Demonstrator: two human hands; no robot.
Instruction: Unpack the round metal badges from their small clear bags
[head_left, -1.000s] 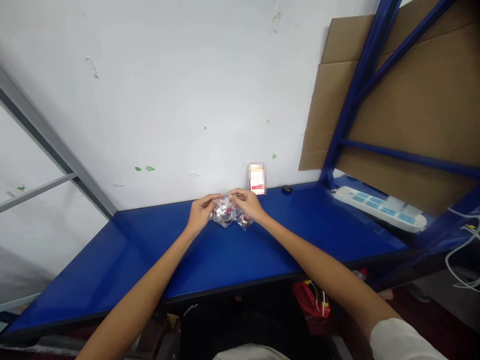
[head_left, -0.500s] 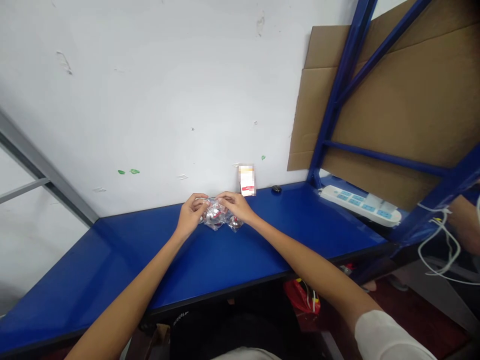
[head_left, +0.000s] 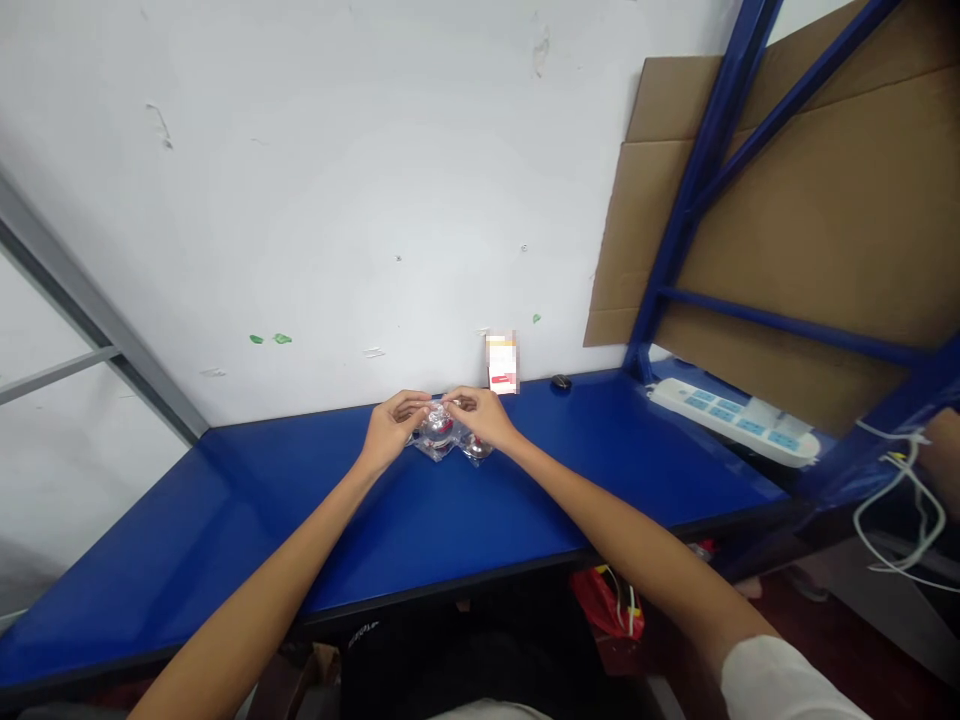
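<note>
My left hand (head_left: pixel 388 430) and my right hand (head_left: pixel 486 416) meet near the back of the blue table. Both sets of fingers pinch the upper part of a clear plastic bag (head_left: pixel 438 430) that has a shiny, round, silvery piece with some red in it; its exact kind is too small to make out. A second bagged shiny piece (head_left: pixel 476 450) lies on the table just under my right hand. Something else shiny shows partly beside my left fingertips, mostly hidden by the hand.
Against the wall leans a small upright phone-like screen (head_left: pixel 503 364), blurred. A black mouse-like object (head_left: pixel 561 382) sits to its right. A white power strip (head_left: pixel 731 420) lies by the blue frame (head_left: pixel 675 220), with cardboard (head_left: pixel 817 190) behind. Another person's hand (head_left: pixel 943 450) shows at the right edge.
My fingertips have drawn closer together along the top of the bag, and the bag's top looks more gathered. The whole view has shifted slightly, so things appear further right.
</note>
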